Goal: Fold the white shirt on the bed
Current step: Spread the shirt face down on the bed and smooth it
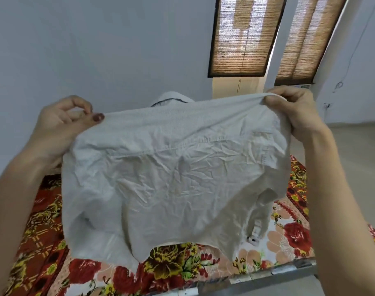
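Up in the air goes the white shirt [178, 178], held by its two shoulders above the bed [43, 221], its hem hanging just over the floral sheet and its plain back panel facing the camera. The left hand [60, 129] pinches one shoulder edge between thumb and curled fingers. The right hand [297, 112] has its fingers wrapped over a bunched fold at the other shoulder, so both hands are grasping cloth. The collar [173, 98] peeks over the top edge on the far side, and a sleeve with its buttoned cuff [254, 238] dangles low on the right. The step in hand looks like squaring the shirt up before laying it down. To do that well, level the two hands, since the right sits higher than the left, and pull the shoulders apart until the top edge runs taut. The cloth is heavily creased, so a gentle shake would help. Lower it hem first onto the sheet, and watch that the dangling sleeve doesn't tuck under the body, away from the metal frame [268, 274] at the near edge.
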